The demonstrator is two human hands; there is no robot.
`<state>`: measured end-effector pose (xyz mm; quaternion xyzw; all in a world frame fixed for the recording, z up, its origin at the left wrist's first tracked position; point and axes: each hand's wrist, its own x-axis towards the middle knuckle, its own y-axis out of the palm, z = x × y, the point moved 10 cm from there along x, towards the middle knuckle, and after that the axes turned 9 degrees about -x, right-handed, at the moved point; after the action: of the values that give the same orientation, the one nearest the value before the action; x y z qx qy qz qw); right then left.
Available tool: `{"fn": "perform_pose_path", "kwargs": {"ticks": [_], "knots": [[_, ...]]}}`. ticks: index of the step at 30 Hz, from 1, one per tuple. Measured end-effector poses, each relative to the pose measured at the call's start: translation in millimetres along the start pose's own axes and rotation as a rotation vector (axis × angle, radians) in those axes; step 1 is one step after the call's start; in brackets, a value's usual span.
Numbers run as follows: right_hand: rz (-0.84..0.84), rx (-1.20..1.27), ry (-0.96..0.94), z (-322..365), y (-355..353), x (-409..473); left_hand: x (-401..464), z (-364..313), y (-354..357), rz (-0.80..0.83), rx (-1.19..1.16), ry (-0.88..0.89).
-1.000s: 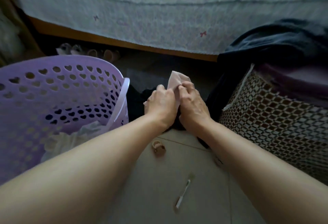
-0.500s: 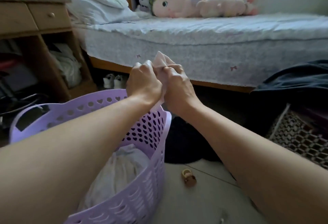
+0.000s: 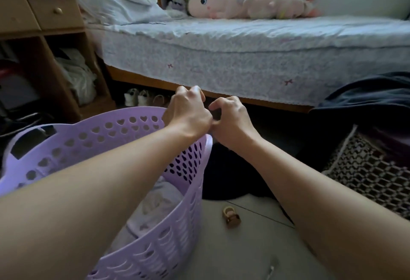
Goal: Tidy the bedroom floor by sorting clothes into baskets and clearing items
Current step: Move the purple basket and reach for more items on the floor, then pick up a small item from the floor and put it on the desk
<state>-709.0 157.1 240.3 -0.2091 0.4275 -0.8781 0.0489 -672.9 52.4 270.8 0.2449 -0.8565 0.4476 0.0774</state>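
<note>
bed (image 3: 255,57) edge is the backdrop. purple basket (image 3: 106,137) already holds pale clothes (image 3: 155,208); patterned basket (image 3: 372,175) has dark clothes (image 3: 372,93) heaped over it. left on the floor (image 3: 221,246): a dark garment (image 3: 226,175) and a small toy (image 3: 230,216). left hand (image 3: 188,113) and right hand (image 3: 230,122) are curled above the purple basket's rim; can't tell what, if anything, either grip holds. judge: partway done.

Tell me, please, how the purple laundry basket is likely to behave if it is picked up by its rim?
The purple laundry basket looks like thin perforated plastic, so it is probably light for its size and may flex at the rim. Only a few pale clothes lie in it, which should add little weight. Lifted by one side only, it would likely tilt, and the loose clothes would slump.
</note>
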Motion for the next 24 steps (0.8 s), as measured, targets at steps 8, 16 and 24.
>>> {"fn": "perform_pose_path", "kwargs": {"ticks": [8, 16, 24], "knots": [[-0.009, -0.178, 0.178, -105.0, -31.2, -37.5, -25.6, -60.0, 77.1, 0.101, -0.178, 0.142], [0.145, -0.292, 0.256, -185.2, 5.2, -95.8, -76.4, -33.0, 188.0, 0.351, -0.080, 0.051], [0.505, -0.464, 0.181, -240.2, 107.5, -160.4, -137.8, 27.0, 289.9, 0.653, 0.113, -0.013]]}}
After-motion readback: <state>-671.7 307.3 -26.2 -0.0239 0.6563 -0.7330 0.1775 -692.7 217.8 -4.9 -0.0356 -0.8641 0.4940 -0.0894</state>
